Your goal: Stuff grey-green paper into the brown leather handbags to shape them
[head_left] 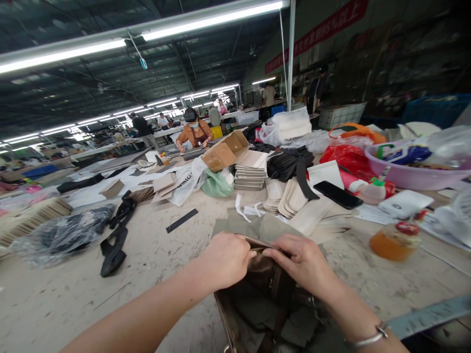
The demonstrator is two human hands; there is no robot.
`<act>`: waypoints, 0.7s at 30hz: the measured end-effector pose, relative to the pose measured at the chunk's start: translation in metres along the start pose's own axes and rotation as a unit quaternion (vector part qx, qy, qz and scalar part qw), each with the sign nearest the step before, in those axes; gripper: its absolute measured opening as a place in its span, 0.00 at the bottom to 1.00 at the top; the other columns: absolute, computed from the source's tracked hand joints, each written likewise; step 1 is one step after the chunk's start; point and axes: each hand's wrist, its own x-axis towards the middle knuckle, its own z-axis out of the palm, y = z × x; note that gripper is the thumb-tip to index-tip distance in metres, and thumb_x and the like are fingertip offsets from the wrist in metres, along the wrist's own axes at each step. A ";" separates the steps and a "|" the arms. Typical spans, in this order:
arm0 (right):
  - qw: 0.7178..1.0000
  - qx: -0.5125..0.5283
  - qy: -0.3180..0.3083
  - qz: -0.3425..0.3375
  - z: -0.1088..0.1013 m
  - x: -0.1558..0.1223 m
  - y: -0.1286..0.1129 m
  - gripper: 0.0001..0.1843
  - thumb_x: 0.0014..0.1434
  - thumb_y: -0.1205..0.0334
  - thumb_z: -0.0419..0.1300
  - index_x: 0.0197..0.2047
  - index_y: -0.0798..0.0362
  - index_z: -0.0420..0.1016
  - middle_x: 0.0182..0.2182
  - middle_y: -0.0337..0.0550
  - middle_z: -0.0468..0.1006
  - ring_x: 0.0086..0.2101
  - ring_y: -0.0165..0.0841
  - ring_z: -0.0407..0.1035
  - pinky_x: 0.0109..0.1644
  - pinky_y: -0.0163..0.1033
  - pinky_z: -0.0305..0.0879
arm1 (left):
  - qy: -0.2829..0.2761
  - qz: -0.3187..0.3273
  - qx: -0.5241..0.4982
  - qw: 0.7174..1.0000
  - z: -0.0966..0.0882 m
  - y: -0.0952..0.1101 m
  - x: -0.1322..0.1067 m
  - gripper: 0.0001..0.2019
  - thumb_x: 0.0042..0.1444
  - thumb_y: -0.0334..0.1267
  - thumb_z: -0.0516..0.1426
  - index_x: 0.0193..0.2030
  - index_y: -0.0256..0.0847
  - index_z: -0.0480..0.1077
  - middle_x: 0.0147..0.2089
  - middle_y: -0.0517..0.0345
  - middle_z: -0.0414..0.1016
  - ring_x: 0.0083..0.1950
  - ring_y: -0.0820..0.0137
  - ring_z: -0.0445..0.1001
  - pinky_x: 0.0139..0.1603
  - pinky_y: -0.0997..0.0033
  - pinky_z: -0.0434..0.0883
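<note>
A dark brown bag [268, 309] with a shiny lining stands at the table's near edge, its mouth facing me. My left hand [228, 259] has its fingers curled over the bag's far rim. On the same rim, to the right, my right hand [302, 256] pinches the edge between thumb and fingers. A small zipper pull [271, 282] hangs inside, below the hands. Grey-green sheets [253, 226] lie just beyond the bag. The fingertips under the rim are partly hidden.
Stacked beige panels [250, 171], black strips [289, 164] and a cardboard box [222, 153] crowd the table beyond. To the right are a phone [337, 194], a jar of amber liquid [393, 244] and a purple basin [419, 171]. A co-worker [195, 130] sits farther back.
</note>
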 end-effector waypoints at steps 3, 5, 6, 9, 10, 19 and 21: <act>1.000 -0.018 -0.006 0.011 -0.001 0.000 -0.003 0.20 0.63 0.50 0.53 0.24 0.52 0.68 0.23 0.38 0.67 0.26 0.28 0.62 0.29 0.34 0.53 | -0.007 -0.013 0.014 1.000 -0.003 0.006 0.002 0.19 0.63 0.39 0.45 0.32 0.36 0.75 0.32 0.49 0.78 0.34 0.63 0.76 0.35 0.66 0.69; 1.000 -0.029 -0.004 0.003 -0.003 0.000 -0.004 0.20 0.63 0.49 0.53 0.24 0.52 0.68 0.23 0.38 0.67 0.26 0.28 0.62 0.29 0.34 0.53 | -0.007 -0.016 0.022 1.000 -0.005 0.009 0.003 0.19 0.63 0.37 0.44 0.32 0.36 0.75 0.31 0.48 0.77 0.34 0.62 0.77 0.36 0.66 0.70; 1.000 -0.030 -0.005 -0.004 -0.003 0.000 -0.004 0.21 0.63 0.48 0.53 0.24 0.52 0.68 0.23 0.38 0.68 0.26 0.29 0.62 0.29 0.34 0.53 | -0.007 -0.016 0.026 1.000 -0.006 0.010 0.003 0.20 0.63 0.36 0.44 0.32 0.36 0.75 0.32 0.48 0.78 0.34 0.62 0.77 0.37 0.65 0.70; 1.000 -0.005 -0.017 -0.018 -0.006 -0.002 -0.003 0.23 0.57 0.41 0.57 0.25 0.52 0.68 0.23 0.38 0.68 0.26 0.28 0.62 0.28 0.33 0.54 | -0.007 -0.023 0.032 0.999 -0.005 0.010 0.004 0.20 0.63 0.36 0.43 0.32 0.36 0.75 0.33 0.47 0.78 0.34 0.60 0.77 0.36 0.63 0.71; 1.000 0.008 -0.023 -0.018 -0.006 -0.003 -0.003 0.23 0.55 0.40 0.58 0.26 0.52 0.69 0.24 0.38 0.68 0.26 0.28 0.63 0.28 0.33 0.54 | -0.007 -0.026 0.033 0.999 -0.005 0.010 0.004 0.20 0.63 0.36 0.43 0.32 0.36 0.75 0.33 0.47 0.78 0.34 0.61 0.77 0.36 0.63 0.71; 0.999 -0.024 -0.028 -0.010 -0.006 -0.002 -0.006 0.16 0.64 0.51 0.52 0.31 0.49 0.74 0.25 0.38 0.69 0.28 0.29 0.65 0.30 0.34 0.56 | -0.007 -0.029 0.045 0.999 -0.003 0.012 0.006 0.21 0.63 0.36 0.42 0.33 0.36 0.76 0.34 0.46 0.78 0.35 0.60 0.77 0.37 0.61 0.72; 0.999 -0.037 -0.026 -0.007 -0.006 0.000 -0.009 0.16 0.64 0.54 0.53 0.28 0.50 0.72 0.24 0.38 0.69 0.28 0.29 0.65 0.30 0.35 0.56 | 0.001 -0.028 0.042 0.999 -0.004 0.012 0.006 0.21 0.63 0.36 0.42 0.33 0.37 0.75 0.33 0.46 0.78 0.34 0.59 0.77 0.36 0.61 0.72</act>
